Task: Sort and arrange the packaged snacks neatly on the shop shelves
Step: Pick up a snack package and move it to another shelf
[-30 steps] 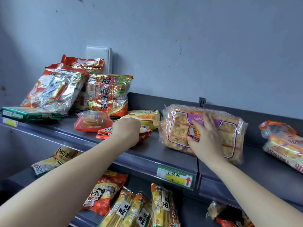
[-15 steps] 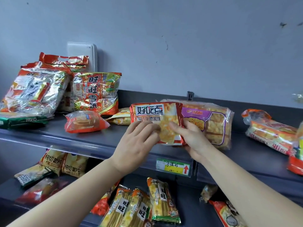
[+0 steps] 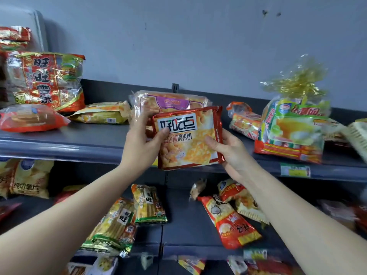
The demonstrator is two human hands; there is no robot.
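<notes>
Head view, left hand (image 3: 143,144), right hand (image 3: 233,155) grip red snack pack (image 3: 190,139), grey shelf (image 3: 79,144), wall (image 3: 198,46) possibly scuffed.

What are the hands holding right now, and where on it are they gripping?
The red-edged biscuit packet: the left hand grips its left edge, thumb on the front; the right hand grips its right edge, low down.

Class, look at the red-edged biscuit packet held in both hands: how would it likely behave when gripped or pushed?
The biscuit packet is probably fairly stiff: it sits flat between the left hand and right hand. Its glossy film looks slippery. The biscuits pictured may crack if squeezed.
</notes>
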